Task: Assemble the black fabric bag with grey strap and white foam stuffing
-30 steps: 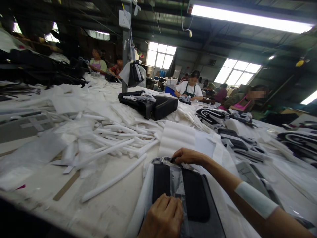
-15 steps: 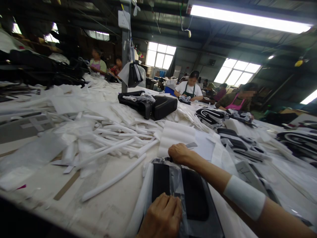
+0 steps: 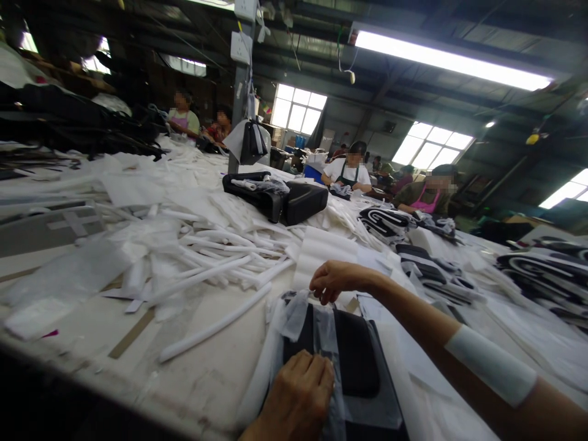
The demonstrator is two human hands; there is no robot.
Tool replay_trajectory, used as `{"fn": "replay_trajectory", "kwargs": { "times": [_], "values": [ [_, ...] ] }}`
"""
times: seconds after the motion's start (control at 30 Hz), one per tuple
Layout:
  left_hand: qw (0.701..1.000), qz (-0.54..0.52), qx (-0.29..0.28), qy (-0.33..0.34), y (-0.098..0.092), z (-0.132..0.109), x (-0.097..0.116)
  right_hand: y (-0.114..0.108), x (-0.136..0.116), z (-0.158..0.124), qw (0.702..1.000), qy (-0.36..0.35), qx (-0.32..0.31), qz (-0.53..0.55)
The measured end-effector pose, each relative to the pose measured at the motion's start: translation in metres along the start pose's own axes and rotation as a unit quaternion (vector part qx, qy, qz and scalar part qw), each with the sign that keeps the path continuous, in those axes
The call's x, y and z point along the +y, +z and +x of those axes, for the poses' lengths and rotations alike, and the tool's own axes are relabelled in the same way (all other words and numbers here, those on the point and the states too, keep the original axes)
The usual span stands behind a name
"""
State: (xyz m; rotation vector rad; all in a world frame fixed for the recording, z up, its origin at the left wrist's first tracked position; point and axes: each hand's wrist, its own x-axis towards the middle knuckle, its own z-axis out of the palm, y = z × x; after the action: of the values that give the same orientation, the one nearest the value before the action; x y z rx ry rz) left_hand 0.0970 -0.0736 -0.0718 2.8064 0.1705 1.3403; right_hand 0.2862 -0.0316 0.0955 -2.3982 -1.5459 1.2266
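A black bag [image 3: 356, 361] with grey areas lies in front of me on the worktable. A strip of translucent plastic film [image 3: 325, 334] runs lengthwise over its middle. My left hand [image 3: 298, 392] is closed on this strip near the bag's centre, its fingers curled and the fingertips partly hidden. At the bag's far end, my right hand [image 3: 328, 282] has bent fingers, with thumb and forefinger pinching the edge of a thin whitish sheet [image 3: 294, 315] that hangs over the bag's upper left corner. A white foam tube [image 3: 264, 367] lies along the bag's left side.
Loose white foam sticks [image 3: 220, 248] and crumpled plastic cover the worktable [image 3: 184, 392] to the left. Beyond stand black bags [image 3: 303, 202] beside a post [image 3: 241, 86]. Stacked black-and-grey pieces [image 3: 546, 275] lie at right. Several co-workers, one in a white shirt [image 3: 362, 174], sit farther back.
My right hand has loosened from a fist at the bag's far end and lifted slightly. A whitish sheet now shows over the bag's upper left corner. My left hand stays on the strip.
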Motion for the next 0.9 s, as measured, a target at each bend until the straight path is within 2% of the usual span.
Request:
{"fn": "replay_trajectory", "kwargs": {
  "times": [0.1,0.23,0.33,0.4,0.53,0.63,0.77,0.9],
  "values": [
    [1.0,-0.002,0.002,0.0,-0.001,0.001,0.0,0.003,0.012,0.005,0.996,-0.009,0.064,-0.054],
    [1.0,0.004,0.0,0.0,0.002,0.0,0.001,0.011,0.025,0.007,0.977,-0.027,0.173,-0.125],
    [1.0,0.011,0.006,-0.006,0.003,0.0,0.001,0.022,0.03,0.012,0.968,-0.037,0.21,-0.131],
    [1.0,0.014,0.013,-0.005,0.0,0.001,0.0,0.029,0.033,0.017,0.969,-0.043,0.217,-0.113],
    [1.0,0.01,-0.013,0.01,-0.012,0.006,-0.002,0.036,0.036,0.028,0.971,-0.036,0.228,-0.06],
    [1.0,0.01,0.008,0.011,-0.017,0.01,-0.003,0.034,0.042,0.036,0.973,-0.007,0.231,-0.005],
    [0.999,0.019,0.037,0.008,-0.017,0.013,-0.003,0.031,0.052,0.044,0.978,0.033,0.187,0.087],
    [0.998,0.023,0.058,0.01,-0.016,0.014,-0.003,0.032,0.059,0.044,0.978,0.035,0.142,0.149]
  ]
}}
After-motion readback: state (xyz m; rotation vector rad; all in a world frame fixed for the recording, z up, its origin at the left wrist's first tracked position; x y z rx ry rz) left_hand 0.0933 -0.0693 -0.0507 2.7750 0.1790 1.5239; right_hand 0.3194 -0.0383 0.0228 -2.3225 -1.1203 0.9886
